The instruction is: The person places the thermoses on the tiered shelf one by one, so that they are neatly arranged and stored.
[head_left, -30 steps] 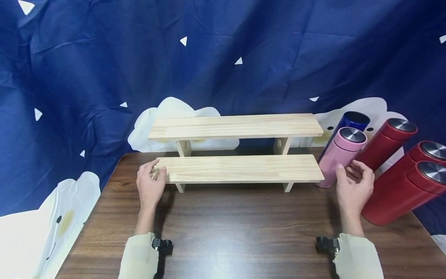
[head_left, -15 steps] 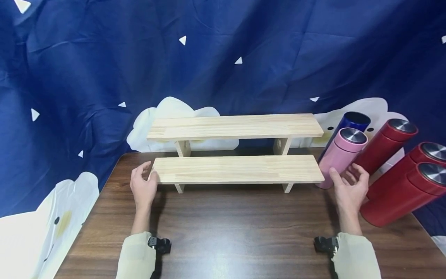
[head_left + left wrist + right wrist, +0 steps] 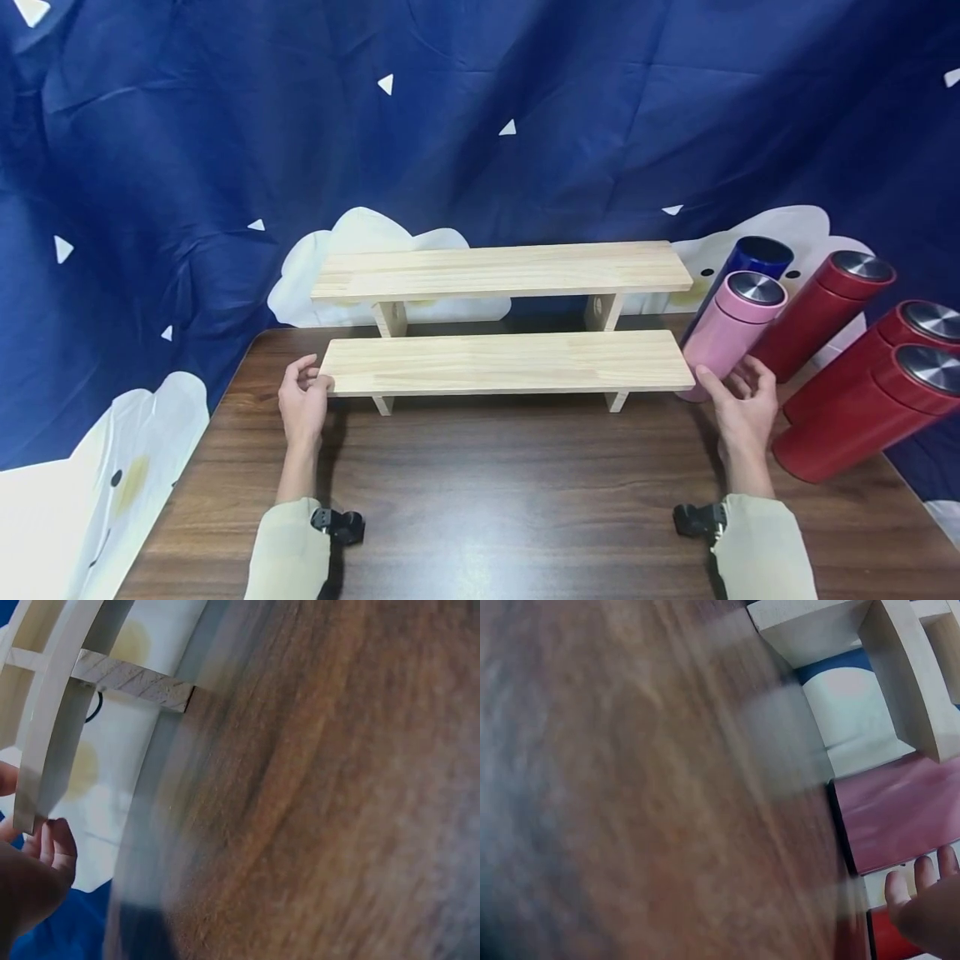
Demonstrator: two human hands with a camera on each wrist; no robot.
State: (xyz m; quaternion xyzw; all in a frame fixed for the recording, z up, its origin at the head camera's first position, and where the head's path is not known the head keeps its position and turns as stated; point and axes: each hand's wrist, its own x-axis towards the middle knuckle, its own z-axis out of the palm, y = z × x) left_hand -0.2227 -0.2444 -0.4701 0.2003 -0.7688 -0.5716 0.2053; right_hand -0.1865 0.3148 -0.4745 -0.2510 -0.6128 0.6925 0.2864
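The shelf (image 3: 495, 364) stands on the table (image 3: 487, 500), the pink bottle (image 3: 726, 333) at its right. The left hand (image 3: 302, 407) now grips the shelf's left end; the right hand (image 3: 742, 417) has shifted left, fingers wide, contact unclear. Both flank the shelf.

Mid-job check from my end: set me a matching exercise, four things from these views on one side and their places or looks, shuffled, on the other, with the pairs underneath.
Things
1. Left hand
2. Blue flask
3. Table
4. Right hand

Places or looks
A. Dark brown with a wood grain
B. At the near side of the pink flask, with the thumb towards the shelf
C. At the left end of the lower shelf board
D. Behind the pink flask, partly hidden by it

Pairs: 1-C, 2-D, 3-A, 4-B
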